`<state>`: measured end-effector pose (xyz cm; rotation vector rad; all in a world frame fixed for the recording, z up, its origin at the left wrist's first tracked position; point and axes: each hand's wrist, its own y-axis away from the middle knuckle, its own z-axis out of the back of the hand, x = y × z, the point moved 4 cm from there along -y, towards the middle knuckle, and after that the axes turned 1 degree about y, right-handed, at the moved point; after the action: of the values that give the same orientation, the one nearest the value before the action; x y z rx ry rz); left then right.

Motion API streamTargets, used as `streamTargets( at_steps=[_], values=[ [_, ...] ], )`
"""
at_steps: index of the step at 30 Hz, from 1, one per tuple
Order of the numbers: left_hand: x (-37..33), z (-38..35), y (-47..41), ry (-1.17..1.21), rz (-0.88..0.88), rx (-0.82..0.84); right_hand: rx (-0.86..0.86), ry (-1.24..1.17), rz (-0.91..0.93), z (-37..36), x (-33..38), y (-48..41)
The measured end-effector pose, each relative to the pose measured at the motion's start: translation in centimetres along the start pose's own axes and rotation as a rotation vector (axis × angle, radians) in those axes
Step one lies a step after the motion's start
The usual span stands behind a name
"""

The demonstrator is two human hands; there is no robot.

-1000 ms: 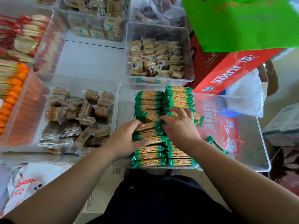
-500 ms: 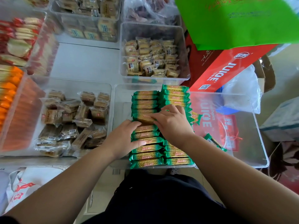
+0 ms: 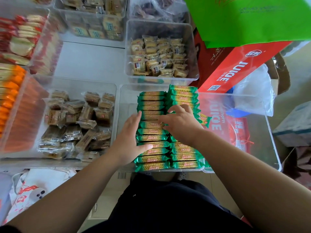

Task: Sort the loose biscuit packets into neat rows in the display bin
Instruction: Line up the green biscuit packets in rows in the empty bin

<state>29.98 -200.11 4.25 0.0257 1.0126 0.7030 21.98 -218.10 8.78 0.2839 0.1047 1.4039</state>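
The clear display bin (image 3: 127,98) holds green biscuit packets lying crosswise in two rows, a left row (image 3: 151,105) and a right row (image 3: 183,93). My left hand (image 3: 133,140) lies flat against the left ends of the left row, with its thumb resting on top of a packet. My right hand (image 3: 180,123) rests with spread fingers across the middle of both rows. One loose packet (image 3: 205,119) sticks out to the right of my right hand. The right half of the bin is bare, and my right forearm hides part of it.
A bin of brown-wrapped biscuits (image 3: 80,125) stands to the left and a bin of beige packets (image 3: 159,59) behind. Orange packets (image 3: 10,98) fill a bin at the far left. A red juice box (image 3: 235,71), a green bag (image 3: 252,19) and a white plastic bag (image 3: 252,91) crowd the right.
The tilted packets that sat between my hands now lie flat in the left row. Both hands have slid a little farther up the rows, and my right fingers have spread.
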Motion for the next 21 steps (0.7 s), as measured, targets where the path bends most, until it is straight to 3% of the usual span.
streamTargets(
  at_steps=[3, 5, 8, 11, 13, 16, 18, 21],
  values=[
    [0.1, -0.3, -0.7, -0.072, -0.014, 0.081, -0.090, 0.004, 0.071, -0.4, 0.1, 0.5],
    [-0.1, -0.3, -0.8, -0.056, -0.005, 0.100, -0.229, -0.131, 0.056, 0.0, -0.6, 1.4],
    [-0.4, -0.1, -0.8, -0.054, 0.011, 0.084, -0.469, -0.357, -0.136, 0.5, -4.1, 3.9],
    [-1.1, -0.1, -1.2, -0.089, 0.047, 0.024, -0.503, -0.471, -0.411, -1.1, -9.4, 7.2],
    [-1.9, -0.4, -1.5, -0.124, 0.087, -0.044, -0.342, -0.501, -0.594, -3.6, -13.2, 9.3],
    [-2.9, -0.9, -1.6, -0.190, 0.120, -0.183, 0.091, -0.499, -0.805, -8.1, -17.2, 12.1],
    [-3.2, -1.3, -1.4, -0.224, 0.144, -0.235, 0.317, -0.508, -0.834, -10.5, -18.3, 13.4],
    [-3.6, -1.8, -0.7, -0.323, 0.204, -0.292, 0.519, -0.443, -0.746, -13.0, -19.3, 14.0]
  ],
)
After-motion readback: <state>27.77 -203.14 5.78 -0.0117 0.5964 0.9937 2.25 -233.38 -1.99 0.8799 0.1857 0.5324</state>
